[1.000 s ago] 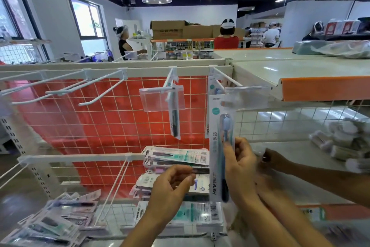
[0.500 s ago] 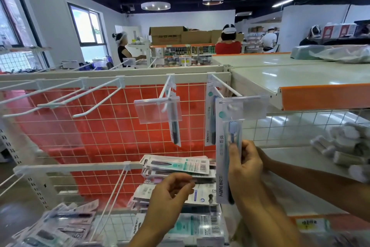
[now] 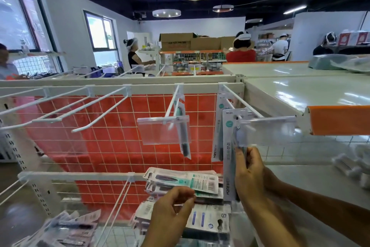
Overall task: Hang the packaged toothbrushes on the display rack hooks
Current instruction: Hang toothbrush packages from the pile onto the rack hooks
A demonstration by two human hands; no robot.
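My right hand [image 3: 250, 174] grips the lower part of a long white packaged toothbrush [image 3: 228, 138] and holds it upright. The pack's top hole is at the tip of the right-hand white hook [image 3: 242, 102], behind a clear label holder [image 3: 266, 132]. Another pack [image 3: 218, 126] hangs further back on that hook. The middle hook [image 3: 172, 104] carries one pack [image 3: 184, 142] behind its own label holder. My left hand [image 3: 172, 208] hovers over a stack of packs [image 3: 184, 180] with loosely curled fingers and holds nothing.
Several bare white hooks [image 3: 80, 106] stick out on the left before the red grid panel [image 3: 112, 146]. Loose packs [image 3: 66, 232] lie at the bottom left. A pale shelf with an orange edge [image 3: 338, 120] juts out on the right. Another forearm [image 3: 320, 206] reaches in behind my right hand.
My right hand has lifted the pack, bringing its top from below the label holder to the hook's tip. My left hand has stayed over the stack.
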